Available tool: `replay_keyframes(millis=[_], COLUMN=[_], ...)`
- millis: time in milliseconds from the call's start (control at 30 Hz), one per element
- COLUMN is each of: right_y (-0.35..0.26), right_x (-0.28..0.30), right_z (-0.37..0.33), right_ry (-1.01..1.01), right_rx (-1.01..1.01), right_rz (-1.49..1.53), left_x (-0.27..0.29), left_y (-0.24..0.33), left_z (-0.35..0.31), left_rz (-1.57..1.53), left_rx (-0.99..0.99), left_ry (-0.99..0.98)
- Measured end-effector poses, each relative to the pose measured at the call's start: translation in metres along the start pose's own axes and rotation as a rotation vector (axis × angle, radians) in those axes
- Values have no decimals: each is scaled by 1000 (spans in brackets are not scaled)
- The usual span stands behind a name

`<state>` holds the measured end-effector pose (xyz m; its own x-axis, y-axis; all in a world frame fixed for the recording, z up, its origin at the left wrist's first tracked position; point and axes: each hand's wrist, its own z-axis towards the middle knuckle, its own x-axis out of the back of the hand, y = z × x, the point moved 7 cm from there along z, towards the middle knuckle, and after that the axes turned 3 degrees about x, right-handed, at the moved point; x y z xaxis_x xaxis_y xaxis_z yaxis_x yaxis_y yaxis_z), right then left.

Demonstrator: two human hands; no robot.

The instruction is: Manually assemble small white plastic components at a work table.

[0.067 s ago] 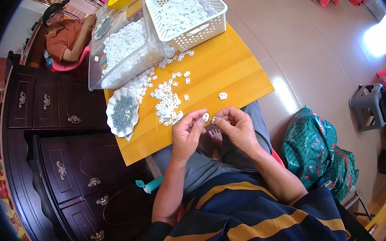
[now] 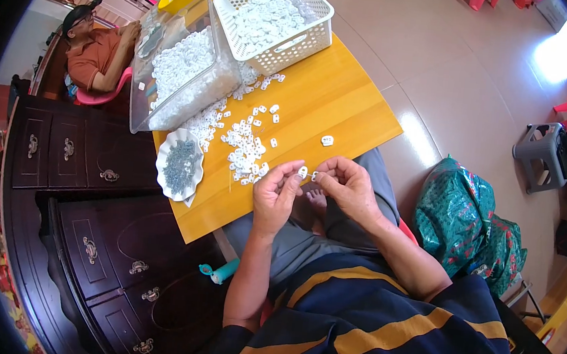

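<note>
Watching from a distance through the head camera, I find almost nothing changed from a split second ago: both hands keep the same place and pose, so the work in hand seems to me to be in a brief, steady hold. The left hand [image 2: 274, 193], half curled with its thumb nearly closed against the fingers, pinches a small white oval plastic piece with dark openings [image 2: 303, 172] at its fingertips. The right hand [image 2: 347, 186], its thumb and forefinger nearly together and its other fingers bent, holds a second small white plastic piece [image 2: 314, 176], mostly hidden by the fingertips. I see these two pieces side by side near the middle of the near edge of the yellow wooden worktop [image 2: 351, 102]; whether anything joins them is too small to tell. A lone white piece [image 2: 328, 141] lies towards the near right corner, also unmoved. Left of the hands I see loose white plastic pieces [image 2: 244, 143], and by the left edge a white scalloped dish [image 2: 163, 160] of small grey-blue bits. At the far end a clear plastic bin [image 2: 198, 112] stands beside a white perforated plastic basket [image 2: 294, 50], both loaded with white pieces.
</note>
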<state>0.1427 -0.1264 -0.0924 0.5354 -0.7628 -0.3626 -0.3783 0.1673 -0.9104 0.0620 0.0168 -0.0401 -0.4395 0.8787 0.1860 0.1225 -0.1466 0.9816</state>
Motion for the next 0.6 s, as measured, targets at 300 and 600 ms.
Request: replay_keyframes(millis=[300,600], right_y=[1,0], right_x=[0,-1], right_z=[1,2], right_ry=[7,37], right_rx=[-11,50], right_rz=[-34,-13], left_x=[-1,-2], left_y=[0,5], left_z=[0,-1], left_rz=[52,78], left_rx=[-14,-24], left_ry=[-7,-22])
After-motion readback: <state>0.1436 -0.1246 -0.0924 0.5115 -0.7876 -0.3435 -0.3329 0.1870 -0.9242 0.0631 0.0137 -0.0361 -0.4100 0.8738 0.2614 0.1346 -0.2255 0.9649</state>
